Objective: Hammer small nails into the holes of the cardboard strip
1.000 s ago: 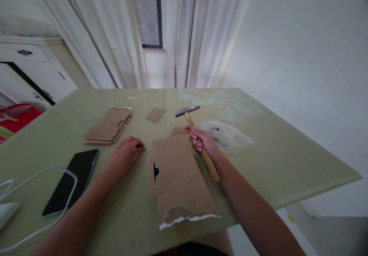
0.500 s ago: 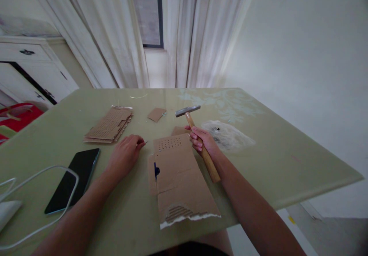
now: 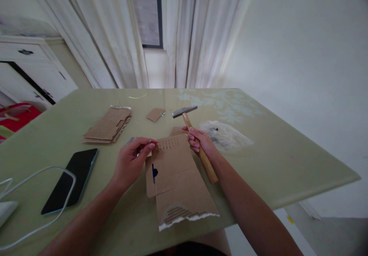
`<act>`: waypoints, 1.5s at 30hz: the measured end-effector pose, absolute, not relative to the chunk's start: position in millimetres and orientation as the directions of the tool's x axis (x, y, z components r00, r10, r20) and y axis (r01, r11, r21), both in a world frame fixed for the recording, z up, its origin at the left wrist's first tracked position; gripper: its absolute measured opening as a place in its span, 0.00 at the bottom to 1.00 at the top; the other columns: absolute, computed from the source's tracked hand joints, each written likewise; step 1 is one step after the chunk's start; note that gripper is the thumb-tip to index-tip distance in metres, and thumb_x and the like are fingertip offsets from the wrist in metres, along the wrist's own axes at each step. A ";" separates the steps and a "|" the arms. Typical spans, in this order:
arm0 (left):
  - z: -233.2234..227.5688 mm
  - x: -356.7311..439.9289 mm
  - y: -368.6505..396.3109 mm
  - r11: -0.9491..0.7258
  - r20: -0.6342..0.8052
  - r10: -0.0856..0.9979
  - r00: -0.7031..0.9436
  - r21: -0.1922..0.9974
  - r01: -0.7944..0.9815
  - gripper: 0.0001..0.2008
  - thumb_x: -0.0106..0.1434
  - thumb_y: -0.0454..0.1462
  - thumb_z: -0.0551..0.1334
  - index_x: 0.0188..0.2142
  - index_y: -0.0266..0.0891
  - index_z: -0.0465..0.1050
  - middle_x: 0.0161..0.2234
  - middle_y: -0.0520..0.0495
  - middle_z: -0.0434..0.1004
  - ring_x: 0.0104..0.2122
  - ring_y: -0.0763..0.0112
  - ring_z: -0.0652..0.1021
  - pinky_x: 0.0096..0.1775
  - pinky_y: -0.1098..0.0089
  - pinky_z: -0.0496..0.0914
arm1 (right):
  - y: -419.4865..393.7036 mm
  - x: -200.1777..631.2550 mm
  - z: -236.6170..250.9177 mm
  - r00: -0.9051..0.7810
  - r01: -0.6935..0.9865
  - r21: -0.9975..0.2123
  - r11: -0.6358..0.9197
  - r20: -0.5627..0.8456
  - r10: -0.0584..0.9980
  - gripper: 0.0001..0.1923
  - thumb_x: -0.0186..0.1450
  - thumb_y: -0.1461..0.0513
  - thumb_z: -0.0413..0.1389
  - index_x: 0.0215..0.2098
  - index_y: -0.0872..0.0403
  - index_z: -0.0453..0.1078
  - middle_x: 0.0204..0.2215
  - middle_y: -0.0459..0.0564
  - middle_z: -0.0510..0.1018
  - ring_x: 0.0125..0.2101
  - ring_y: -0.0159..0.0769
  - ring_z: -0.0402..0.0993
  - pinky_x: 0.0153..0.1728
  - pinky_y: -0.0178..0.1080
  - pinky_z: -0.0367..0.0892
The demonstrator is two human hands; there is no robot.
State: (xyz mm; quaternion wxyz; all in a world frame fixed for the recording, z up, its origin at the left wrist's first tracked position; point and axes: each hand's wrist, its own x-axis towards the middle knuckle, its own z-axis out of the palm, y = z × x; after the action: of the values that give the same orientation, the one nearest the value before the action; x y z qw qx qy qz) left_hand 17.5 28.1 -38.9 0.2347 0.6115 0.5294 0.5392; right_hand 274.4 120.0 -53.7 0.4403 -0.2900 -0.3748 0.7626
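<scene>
My right hand (image 3: 201,143) is wrapped round the wooden handle of a hammer (image 3: 207,164), its metal head raised beyond the fingers. A sheet of brown cardboard (image 3: 184,183) with rows of small punched holes near its far edge lies in front of me, torn along the near edge. At the holes' left end, my left hand (image 3: 133,158) pinches a thin, nail-like piece, mostly hidden by the fingertips. A dark blue clip-like thing (image 3: 155,173) sits on the sheet's left edge. Other cardboard (image 3: 150,185) shows under it.
A stack of perforated cardboard (image 3: 107,123) lies at the left, with a phone (image 3: 70,181) and a white cable (image 3: 61,167) nearer. Farther back is a small cardboard square (image 3: 155,114). A clear plastic bag (image 3: 230,137) with dark bits lies right of the hammer.
My left hand has moved right from beside the cardboard to the left end of its hole rows. A grey object behind that hand now shows. The hammer is held much as before.
</scene>
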 end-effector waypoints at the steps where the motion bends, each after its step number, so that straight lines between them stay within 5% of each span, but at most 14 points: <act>1: -40.0 18.3 27.5 -0.324 0.409 0.904 -0.127 0.847 0.422 0.11 0.69 0.46 0.68 0.39 0.43 0.85 0.35 0.47 0.87 0.34 0.66 0.81 0.36 0.68 0.73 | 119.8 274.4 -53.3 -0.442 -0.455 -0.826 -0.332 -0.114 0.890 0.19 0.67 0.56 0.69 0.52 0.56 0.77 0.22 0.35 0.67 0.13 0.22 0.52 0.10 0.27 0.52; 11: -41.4 19.3 25.0 -0.376 0.440 0.898 -0.021 0.791 0.483 0.10 0.72 0.44 0.66 0.41 0.44 0.86 0.36 0.49 0.86 0.35 0.67 0.80 0.37 0.68 0.71 | 120.4 274.0 -52.7 -0.443 -0.455 -0.828 -0.328 -0.110 0.890 0.17 0.66 0.55 0.70 0.48 0.57 0.78 0.22 0.35 0.67 0.13 0.21 0.51 0.10 0.27 0.51; 45: -36.5 22.5 23.7 -0.376 0.451 0.891 -0.040 0.786 0.491 0.11 0.71 0.45 0.65 0.40 0.44 0.86 0.35 0.48 0.86 0.35 0.65 0.81 0.36 0.68 0.72 | 120.4 274.7 -55.2 -0.436 -0.435 -0.843 -0.317 -0.111 0.893 0.17 0.65 0.55 0.70 0.47 0.56 0.79 0.23 0.36 0.66 0.14 0.22 0.50 0.11 0.28 0.51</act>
State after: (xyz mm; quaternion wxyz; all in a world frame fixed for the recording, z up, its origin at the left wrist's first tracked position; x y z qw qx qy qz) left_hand 22.5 23.7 -36.5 0.2008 0.6631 0.5214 0.4982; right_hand 274.7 120.4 -55.2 0.4397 -0.2978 -0.3850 0.7548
